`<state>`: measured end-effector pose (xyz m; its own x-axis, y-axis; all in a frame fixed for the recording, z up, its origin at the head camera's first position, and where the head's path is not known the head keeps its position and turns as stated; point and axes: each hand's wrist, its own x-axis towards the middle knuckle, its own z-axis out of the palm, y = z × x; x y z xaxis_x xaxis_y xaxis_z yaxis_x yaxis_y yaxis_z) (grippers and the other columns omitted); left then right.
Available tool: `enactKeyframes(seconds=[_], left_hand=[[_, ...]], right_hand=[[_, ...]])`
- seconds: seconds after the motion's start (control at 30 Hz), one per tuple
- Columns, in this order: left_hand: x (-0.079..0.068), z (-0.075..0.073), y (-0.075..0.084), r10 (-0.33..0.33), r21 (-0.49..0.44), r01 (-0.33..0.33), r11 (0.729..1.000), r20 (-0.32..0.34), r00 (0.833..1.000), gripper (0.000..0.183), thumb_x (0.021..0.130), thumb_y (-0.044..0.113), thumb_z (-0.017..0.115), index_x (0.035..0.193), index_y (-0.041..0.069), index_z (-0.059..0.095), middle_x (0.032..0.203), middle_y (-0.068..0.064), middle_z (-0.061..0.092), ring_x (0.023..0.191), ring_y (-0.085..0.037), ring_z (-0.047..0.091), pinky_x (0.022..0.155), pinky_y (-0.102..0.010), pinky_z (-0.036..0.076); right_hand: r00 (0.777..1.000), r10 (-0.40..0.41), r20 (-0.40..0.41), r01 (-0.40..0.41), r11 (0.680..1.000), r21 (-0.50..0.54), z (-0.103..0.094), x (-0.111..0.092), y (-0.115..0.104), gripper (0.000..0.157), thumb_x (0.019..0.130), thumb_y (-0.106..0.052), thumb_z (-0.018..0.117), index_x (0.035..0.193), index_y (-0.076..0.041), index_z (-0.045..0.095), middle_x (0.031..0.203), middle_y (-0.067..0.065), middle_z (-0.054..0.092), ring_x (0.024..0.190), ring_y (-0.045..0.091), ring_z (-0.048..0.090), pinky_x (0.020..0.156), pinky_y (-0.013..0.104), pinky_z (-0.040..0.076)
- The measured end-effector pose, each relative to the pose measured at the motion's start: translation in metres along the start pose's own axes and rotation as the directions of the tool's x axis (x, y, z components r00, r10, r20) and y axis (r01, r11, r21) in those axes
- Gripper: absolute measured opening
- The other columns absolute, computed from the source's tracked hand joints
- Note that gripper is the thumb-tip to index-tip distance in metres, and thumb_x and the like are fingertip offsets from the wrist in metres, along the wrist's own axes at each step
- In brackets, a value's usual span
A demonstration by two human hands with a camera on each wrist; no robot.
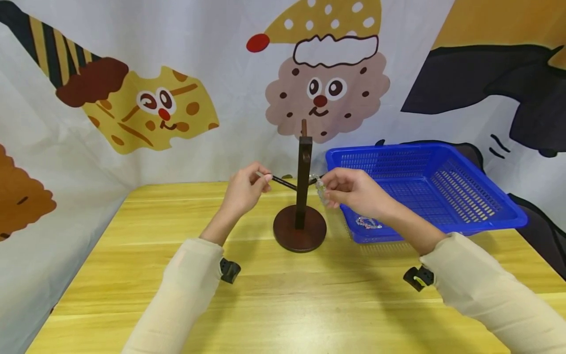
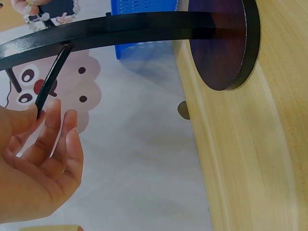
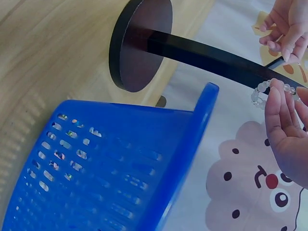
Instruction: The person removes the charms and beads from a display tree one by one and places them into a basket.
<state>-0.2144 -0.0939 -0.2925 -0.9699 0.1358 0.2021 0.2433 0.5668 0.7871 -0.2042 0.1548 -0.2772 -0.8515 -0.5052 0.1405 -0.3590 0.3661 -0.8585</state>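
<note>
A dark wooden stand (image 1: 302, 187) with a round base (image 1: 287, 241) and side pegs stands upright on the table. My left hand (image 1: 244, 188) pinches the outer end of its left peg (image 2: 52, 77) between thumb and forefinger; the other fingers are loosely bent in the left wrist view. On the opposite side, my right hand (image 1: 358, 191) holds a clear beaded bracelet (image 1: 321, 192) by the right peg. The bracelet (image 3: 259, 96) hangs as a loop from the fingertips in the right wrist view. Whether the peg passes through that loop, I cannot tell.
To the right sits a blue plastic basket (image 1: 499, 227) with slotted walls, close beside the stand. Another beaded bracelet (image 1: 368, 223) lies inside its near left corner. Behind the wooden table (image 1: 265, 305) hangs a white cloth (image 1: 234, 59) printed with cartoon figures.
</note>
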Motion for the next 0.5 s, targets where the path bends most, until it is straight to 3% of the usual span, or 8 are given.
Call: enactKeyframes(seconds=[0.23,0.5], left_hand=[[0.000,0.000,0.001,-0.002,-0.009,0.002,1.000,0.004,1.000,0.016,0.094,0.018,0.052,0.098,0.006,0.061,0.078,-0.012,0.066,0.069,-0.021,0.059,0.051,-0.028,0.037],[0.000,0.000,0.000,0.008,-0.019,-0.008,1.000,0.007,1.000,0.016,0.094,0.018,0.052,0.098,0.005,0.061,0.077,-0.013,0.066,0.067,-0.021,0.058,0.050,-0.027,0.036]], right_hand=[[1.000,-0.014,-0.020,0.014,1.000,-0.024,-0.010,-0.003,-0.010,0.018,0.087,0.005,0.056,0.105,0.008,0.057,0.082,0.019,0.060,0.065,0.021,0.061,0.062,0.037,0.053],[0.997,-0.009,-0.071,0.002,0.996,-0.092,-0.027,-0.008,-0.018,0.020,0.088,0.003,0.057,0.107,0.007,0.057,0.083,0.021,0.060,0.065,0.025,0.062,0.060,0.032,0.052]])
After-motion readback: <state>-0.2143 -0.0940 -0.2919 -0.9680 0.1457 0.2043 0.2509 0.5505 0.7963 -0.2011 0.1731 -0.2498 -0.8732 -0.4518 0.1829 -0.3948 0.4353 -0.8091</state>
